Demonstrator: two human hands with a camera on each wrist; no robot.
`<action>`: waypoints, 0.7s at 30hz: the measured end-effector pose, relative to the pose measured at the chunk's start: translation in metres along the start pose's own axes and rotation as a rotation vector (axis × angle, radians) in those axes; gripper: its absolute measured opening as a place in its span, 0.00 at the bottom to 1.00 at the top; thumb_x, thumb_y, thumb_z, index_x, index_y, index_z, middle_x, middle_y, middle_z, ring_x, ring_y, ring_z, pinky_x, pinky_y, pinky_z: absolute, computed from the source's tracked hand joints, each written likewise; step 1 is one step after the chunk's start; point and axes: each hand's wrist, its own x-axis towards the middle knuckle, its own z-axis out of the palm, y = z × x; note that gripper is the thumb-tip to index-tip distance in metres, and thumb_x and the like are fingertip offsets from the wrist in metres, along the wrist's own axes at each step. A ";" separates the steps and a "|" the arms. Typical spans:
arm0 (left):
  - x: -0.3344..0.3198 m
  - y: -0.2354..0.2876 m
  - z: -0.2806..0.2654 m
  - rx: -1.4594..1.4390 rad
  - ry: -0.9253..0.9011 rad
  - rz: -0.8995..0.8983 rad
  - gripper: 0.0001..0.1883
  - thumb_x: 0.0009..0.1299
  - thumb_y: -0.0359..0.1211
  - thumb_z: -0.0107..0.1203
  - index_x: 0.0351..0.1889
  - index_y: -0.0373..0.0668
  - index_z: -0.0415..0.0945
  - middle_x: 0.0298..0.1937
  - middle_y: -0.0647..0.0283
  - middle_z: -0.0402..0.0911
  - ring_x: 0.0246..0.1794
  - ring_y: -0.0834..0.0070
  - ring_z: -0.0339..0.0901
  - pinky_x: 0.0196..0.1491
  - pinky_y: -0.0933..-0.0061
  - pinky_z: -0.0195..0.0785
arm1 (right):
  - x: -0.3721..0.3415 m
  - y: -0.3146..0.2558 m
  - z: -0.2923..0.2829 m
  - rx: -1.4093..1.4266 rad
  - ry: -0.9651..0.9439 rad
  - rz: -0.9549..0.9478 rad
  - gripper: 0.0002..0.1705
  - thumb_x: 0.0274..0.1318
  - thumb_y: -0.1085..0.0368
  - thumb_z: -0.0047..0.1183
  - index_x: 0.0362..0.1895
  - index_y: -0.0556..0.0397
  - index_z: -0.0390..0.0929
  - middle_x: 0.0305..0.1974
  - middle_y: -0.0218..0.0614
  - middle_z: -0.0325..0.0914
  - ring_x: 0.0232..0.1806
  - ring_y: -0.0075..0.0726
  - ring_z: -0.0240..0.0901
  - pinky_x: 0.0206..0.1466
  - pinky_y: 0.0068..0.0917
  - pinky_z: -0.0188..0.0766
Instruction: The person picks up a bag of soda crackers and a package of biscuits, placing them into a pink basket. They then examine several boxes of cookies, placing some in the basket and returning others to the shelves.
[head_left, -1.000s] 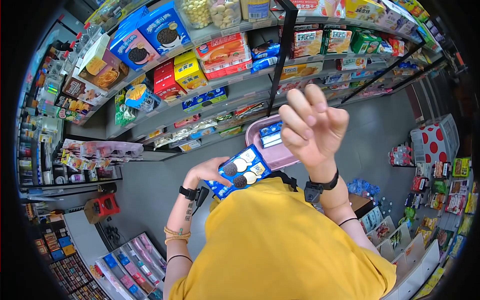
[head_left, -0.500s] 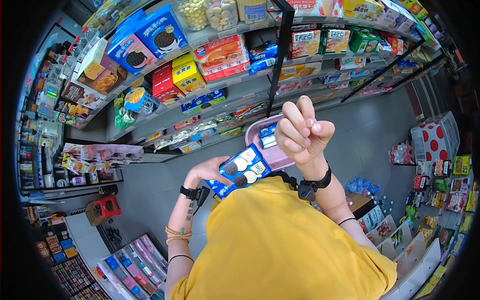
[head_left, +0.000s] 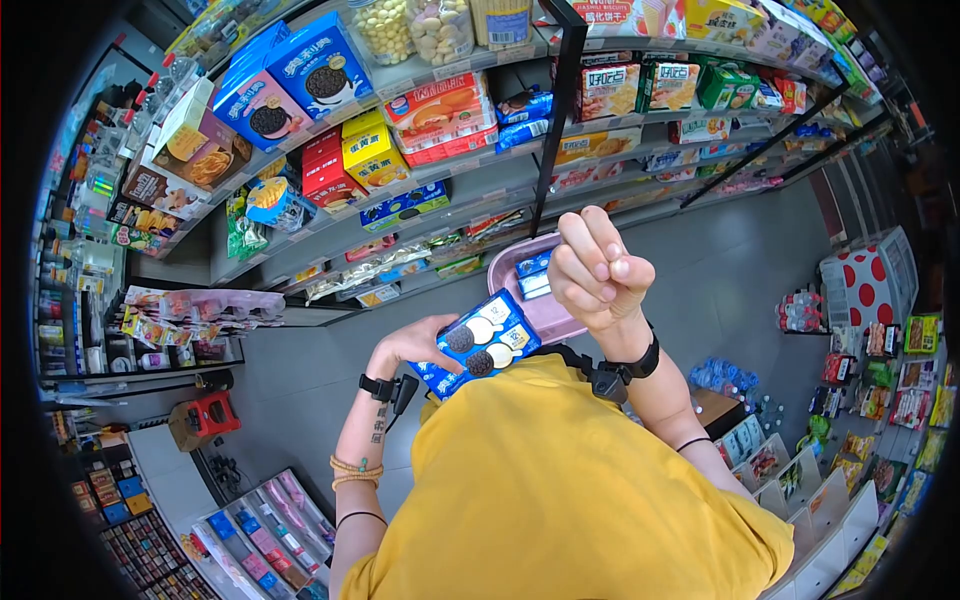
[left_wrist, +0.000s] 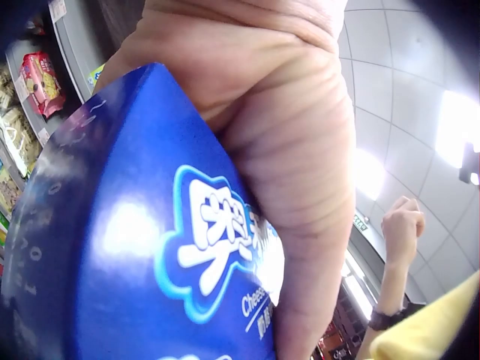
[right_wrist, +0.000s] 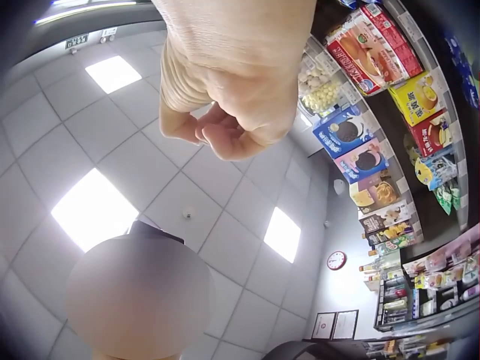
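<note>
My left hand [head_left: 412, 343] grips a blue box of sandwich cookies [head_left: 495, 330] by its left end, close to the front of the yellow shirt. In the left wrist view the thumb side lies across the printed face of that same box [left_wrist: 127, 225]. Raised in front of the shelves, my right hand [head_left: 597, 275] has its fingers curled in and the thumb against them, with nothing in it. The right wrist view also has this hand [right_wrist: 232, 97] bent in a loose fist. A pink basket [head_left: 555, 318] behind the box holds blue packs [head_left: 533, 275].
Shelves ahead carry cookie boxes [head_left: 320, 68], a yellow box [head_left: 373, 152], red packs [head_left: 440, 115] and clear jars [head_left: 445, 28]. To the right stand a red-dotted container [head_left: 868, 285] and bottled drinks [head_left: 802, 311]. A red case [head_left: 213, 410] lies at left.
The right hand has come down slightly and its fingers have curled in, bringing thumb and fingers together. The left hand and the cookie box stay put.
</note>
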 end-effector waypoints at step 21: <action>0.006 -0.010 -0.034 0.094 0.105 0.011 0.38 0.48 0.38 0.77 0.57 0.37 0.74 0.50 0.58 0.84 0.49 0.73 0.80 0.53 0.71 0.72 | -0.198 -0.044 -0.183 -0.915 1.068 -0.004 0.20 0.65 0.63 0.53 0.20 0.45 0.62 0.17 0.22 0.55 0.16 0.21 0.51 0.19 0.21 0.47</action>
